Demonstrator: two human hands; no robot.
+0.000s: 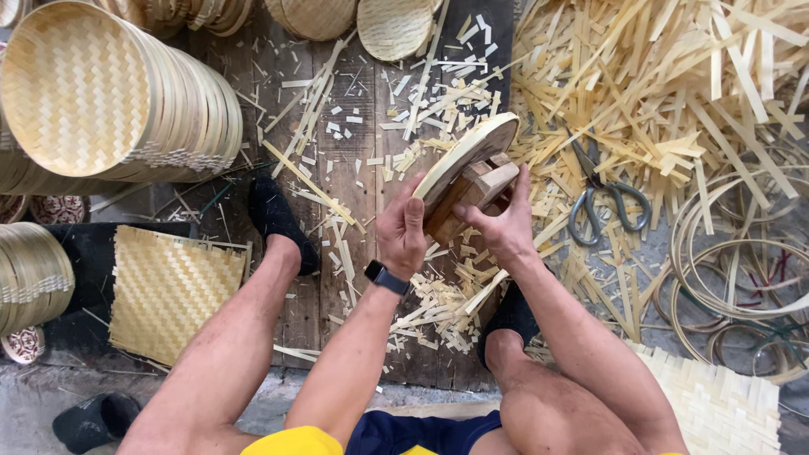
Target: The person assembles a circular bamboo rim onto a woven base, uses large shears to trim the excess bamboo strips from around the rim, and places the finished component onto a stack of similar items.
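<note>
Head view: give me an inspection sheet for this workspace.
Surface: dark wooden planks, littered with offcuts.
Job's things: round wooden form on a block, tilted, gripped by left hand and right hand.
Clutter: bamboo strips, scissors, bamboo hoops, woven mats.
Grippers: both hands closed on the form; smartwatch on left wrist.
Cables: nothing seen.
Surroundings: stacked woven baskets; person in black socks.

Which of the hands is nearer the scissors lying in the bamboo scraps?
Right. The right hand grips the wooden block, just left of the scissors. The left hand is farther left, beyond the block.
</note>
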